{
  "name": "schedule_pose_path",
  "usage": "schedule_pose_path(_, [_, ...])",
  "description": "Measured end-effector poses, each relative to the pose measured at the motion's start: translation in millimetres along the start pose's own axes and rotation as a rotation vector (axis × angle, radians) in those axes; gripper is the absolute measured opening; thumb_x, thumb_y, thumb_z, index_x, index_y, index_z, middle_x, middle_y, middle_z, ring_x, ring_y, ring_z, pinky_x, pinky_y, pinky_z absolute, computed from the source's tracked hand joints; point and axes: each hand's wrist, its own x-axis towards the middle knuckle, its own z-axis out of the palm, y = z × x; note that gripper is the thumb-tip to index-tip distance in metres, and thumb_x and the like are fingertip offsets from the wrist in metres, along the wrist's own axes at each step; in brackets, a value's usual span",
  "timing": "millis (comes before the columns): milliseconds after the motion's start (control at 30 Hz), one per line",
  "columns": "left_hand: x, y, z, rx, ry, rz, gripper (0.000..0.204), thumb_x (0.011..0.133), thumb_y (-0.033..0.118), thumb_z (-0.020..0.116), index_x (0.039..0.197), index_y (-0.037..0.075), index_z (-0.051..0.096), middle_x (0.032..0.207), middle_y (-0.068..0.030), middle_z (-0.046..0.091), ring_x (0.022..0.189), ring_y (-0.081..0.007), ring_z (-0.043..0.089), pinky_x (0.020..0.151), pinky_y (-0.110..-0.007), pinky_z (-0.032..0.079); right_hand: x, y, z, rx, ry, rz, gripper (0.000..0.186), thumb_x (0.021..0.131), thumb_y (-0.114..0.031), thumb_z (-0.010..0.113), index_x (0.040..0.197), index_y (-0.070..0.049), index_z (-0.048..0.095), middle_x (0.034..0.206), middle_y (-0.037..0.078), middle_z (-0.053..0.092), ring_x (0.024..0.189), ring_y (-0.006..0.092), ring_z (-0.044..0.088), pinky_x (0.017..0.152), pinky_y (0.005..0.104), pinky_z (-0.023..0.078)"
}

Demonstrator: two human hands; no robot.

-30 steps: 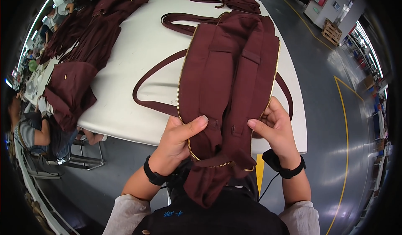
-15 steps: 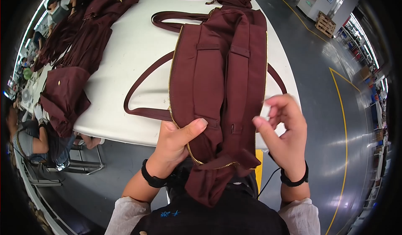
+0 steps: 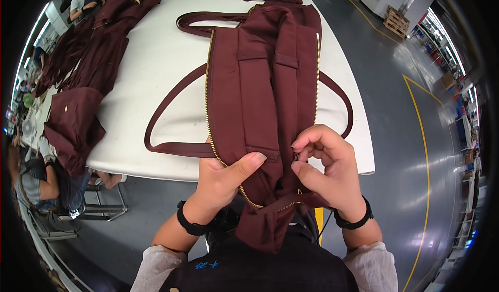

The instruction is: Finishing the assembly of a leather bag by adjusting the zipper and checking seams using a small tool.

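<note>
An unzipped maroon fabric bag stretches from the table toward my body, its lining side facing up. Brass zipper teeth run down both long edges. My left hand grips the left edge near the close end, thumb pressed on the cloth beside a stitched tab and fingers hidden underneath. My right hand has its thumb and fingers curled closely around a small fabric loop on the right panel; the exact contact is partly hidden. A loose maroon flap hangs at the near end, against my dark apron.
Bag handles loop out on both sides over the white table. More maroon pieces lie piled along its left side and far end. A seated person is at left. On the right, a grey floor has yellow lines.
My right hand has moved left and inward from the bag's right edge to the small loop. My left hand keeps its grip. The view has shifted slightly.
</note>
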Motion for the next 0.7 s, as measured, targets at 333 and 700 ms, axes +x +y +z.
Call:
schedule_pose_path(333, [-1.5,-10.9,4.5,-0.016,-0.013,-0.010,0.027,0.087,0.002,0.063,0.112,-0.003,0.059,0.107,-0.0084,0.064,0.095,-0.0136,0.060,0.085,-0.029,0.049,-9.5,11.9,-5.4,0.427,-0.018,0.133,0.025,0.076,0.013,0.058,0.098,0.000,0.057,0.092,0.001,0.054,0.079,0.0040,0.052,0.069,0.0192,0.045])
schedule_pose_path(700, [-3.7,-15.0,10.3,0.018,-0.053,0.003,0.028,0.086,0.003,0.064,0.114,-0.002,0.057,0.106,-0.0071,0.063,0.095,-0.0132,0.059,0.086,-0.029,0.048,-14.9,22.9,-5.1,0.437,0.040,0.050,0.022,0.074,0.014,0.054,0.090,0.000,0.057,0.093,0.003,0.054,0.080,0.0066,0.051,0.072,0.0215,0.043])
